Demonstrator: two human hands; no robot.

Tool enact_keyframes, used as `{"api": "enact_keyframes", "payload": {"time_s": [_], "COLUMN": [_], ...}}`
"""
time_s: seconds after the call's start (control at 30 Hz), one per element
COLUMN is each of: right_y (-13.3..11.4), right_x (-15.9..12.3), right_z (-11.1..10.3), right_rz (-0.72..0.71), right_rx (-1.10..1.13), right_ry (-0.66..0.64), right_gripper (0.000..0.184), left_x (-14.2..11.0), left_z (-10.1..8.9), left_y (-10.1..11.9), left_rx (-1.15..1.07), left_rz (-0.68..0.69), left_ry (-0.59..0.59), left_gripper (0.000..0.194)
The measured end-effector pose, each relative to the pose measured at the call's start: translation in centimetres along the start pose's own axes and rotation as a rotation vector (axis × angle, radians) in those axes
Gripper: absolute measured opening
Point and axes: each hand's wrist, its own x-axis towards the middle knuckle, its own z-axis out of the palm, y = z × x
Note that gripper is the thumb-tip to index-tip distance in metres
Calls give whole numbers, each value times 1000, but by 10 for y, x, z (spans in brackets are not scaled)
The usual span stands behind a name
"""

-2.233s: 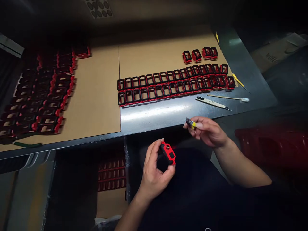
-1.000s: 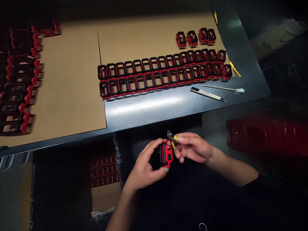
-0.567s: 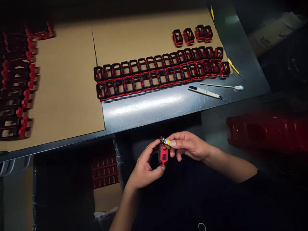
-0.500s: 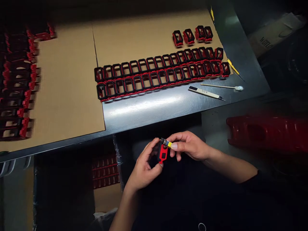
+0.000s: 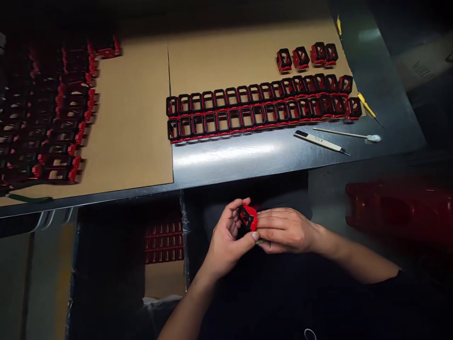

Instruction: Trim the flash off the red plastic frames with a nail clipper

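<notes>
Below the table's front edge, over my lap, my left hand (image 5: 228, 238) pinches a small red and black plastic frame part (image 5: 247, 217) between thumb and fingers. My right hand (image 5: 285, 231) presses against the same part from the right, fingers closed together. A sliver of the small yellow-handled tool (image 5: 260, 242) shows under those fingers; most of it is hidden. Both hands meet at the part.
Two long rows of the same red and black frames (image 5: 255, 111) lie on cardboard (image 5: 134, 118) on the metal table (image 5: 240, 158), with several more behind (image 5: 307, 55) and a stack at left (image 5: 53, 113). A blade tool (image 5: 320, 141), swab (image 5: 348, 135), red bin (image 5: 399, 212).
My right hand has come down onto the part and closed over it, and the tool tip that stuck up above the part is now hidden. The view shifted to the left.
</notes>
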Motion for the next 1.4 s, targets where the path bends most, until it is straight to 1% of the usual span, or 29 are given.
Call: {"api": "enact_keyframes", "payload": {"time_s": [0.07,0.13,0.17,0.23,0.3,0.33,0.4,0.5,0.57,0.67,0.8,0.97,1.1,1.3,1.4], "right_y": [0,0,1,0,-3,-6,-12,-21,-24,-24,-24,-24,-24,-27,-30], "right_x": [-1,-6,-9,-17,-21,-22,-19,-11,-6,-2,0,2,2,4,5], "right_z": [-2,-6,-9,-17,-25,-29,-32,-31,-29,-27,-27,-26,-26,-29,-31], "right_rz": [-14,9,53,196,339,381,393,350,319,271,242,241,242,254,258], "right_rx": [13,65,102,162,169,160,152,146,119,104,113,111,111,127,136], "right_ry": [-24,-38,-35,-11,42,63,85,95,95,80,79,75,63,30,0], "right_gripper": [10,11,13,18,22,24,23,12,7,6,6,6,7,7,7], "left_x": [-1,-4,-6,-10,-13,-13,-12,-7,-5,-5,-5,-4,-4,-7,-9], "left_z": [0,-2,-3,-5,-6,-6,-6,-6,-7,-8,-9,-8,-9,-14,-15], "left_y": [-3,-6,-7,-8,-9,-9,-9,-9,-11,-14,-19,-22,-21,-17,-14], "left_rx": [47,109,152,259,360,394,422,400,359,308,259,234,272,456,498], "left_rz": [67,168,229,341,411,441,510,599,623,646,671,687,678,663,667], "left_ry": [-39,-35,-18,13,9,-11,-64,-115,-135,-160,-145,-125,-106,-88,-73], "left_gripper": [61,61,62,69,76,78,79,76,75,75,78,77,76,76,76]}}
